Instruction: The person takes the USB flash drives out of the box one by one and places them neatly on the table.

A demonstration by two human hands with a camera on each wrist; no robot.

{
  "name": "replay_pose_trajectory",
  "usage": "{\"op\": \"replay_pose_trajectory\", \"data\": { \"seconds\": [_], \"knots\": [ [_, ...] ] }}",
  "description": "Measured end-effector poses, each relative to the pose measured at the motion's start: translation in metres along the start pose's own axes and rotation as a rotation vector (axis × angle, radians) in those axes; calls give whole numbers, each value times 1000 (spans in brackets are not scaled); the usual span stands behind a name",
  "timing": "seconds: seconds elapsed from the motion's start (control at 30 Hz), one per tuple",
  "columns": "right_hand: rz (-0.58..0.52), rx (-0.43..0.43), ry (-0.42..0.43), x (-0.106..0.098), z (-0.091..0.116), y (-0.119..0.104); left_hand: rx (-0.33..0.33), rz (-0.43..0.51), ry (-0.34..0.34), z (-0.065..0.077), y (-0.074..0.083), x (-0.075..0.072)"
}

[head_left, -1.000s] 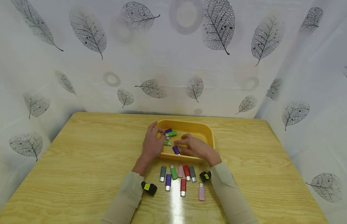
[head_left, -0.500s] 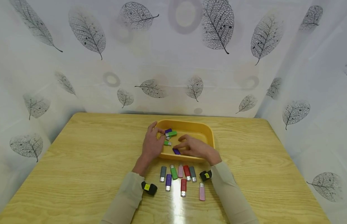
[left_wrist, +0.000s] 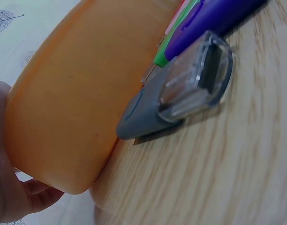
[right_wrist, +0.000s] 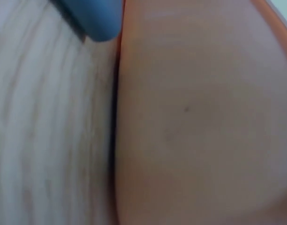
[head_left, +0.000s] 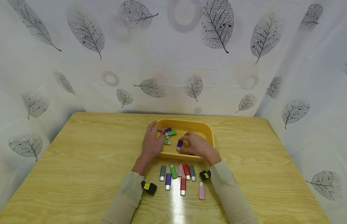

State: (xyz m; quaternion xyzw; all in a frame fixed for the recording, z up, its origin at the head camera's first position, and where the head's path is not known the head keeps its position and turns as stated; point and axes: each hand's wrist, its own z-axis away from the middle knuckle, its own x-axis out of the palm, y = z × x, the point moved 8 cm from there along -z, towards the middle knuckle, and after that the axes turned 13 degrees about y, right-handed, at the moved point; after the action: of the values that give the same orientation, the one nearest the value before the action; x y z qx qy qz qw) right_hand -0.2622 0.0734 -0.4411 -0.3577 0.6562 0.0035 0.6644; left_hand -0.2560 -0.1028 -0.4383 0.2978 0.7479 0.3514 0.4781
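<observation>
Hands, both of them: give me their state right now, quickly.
Left hand: closed, holding the yellow tray at its left end.
Right hand: closed, holding a purple USB stick inside the tray.

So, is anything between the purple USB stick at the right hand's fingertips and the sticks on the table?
Yes: the near wall of the tray stands between them, so the purple stick would likely need lifting over it. No other stick lies between.

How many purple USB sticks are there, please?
3: a purple stick at the right hand, another at the tray's back left, another on the table. More may be hidden.
</observation>
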Motion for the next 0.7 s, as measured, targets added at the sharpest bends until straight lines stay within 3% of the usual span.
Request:
{"op": "replay_pose_trajectory", "data": {
  "seconds": [0.2,0.37,0.5,0.7],
  "knots": [
    [130,132,54,-3,-1,10,15,12,7,1,1,-1],
    [211,162,94,-7,-1,12,19,19,10,1,1,-1],
    [209,140,101,-7,-1,10,13,20,7,1,1,-1],
    [107,34,61,-2,-2,1,16,16,9,1,1,0]
  ]
}}
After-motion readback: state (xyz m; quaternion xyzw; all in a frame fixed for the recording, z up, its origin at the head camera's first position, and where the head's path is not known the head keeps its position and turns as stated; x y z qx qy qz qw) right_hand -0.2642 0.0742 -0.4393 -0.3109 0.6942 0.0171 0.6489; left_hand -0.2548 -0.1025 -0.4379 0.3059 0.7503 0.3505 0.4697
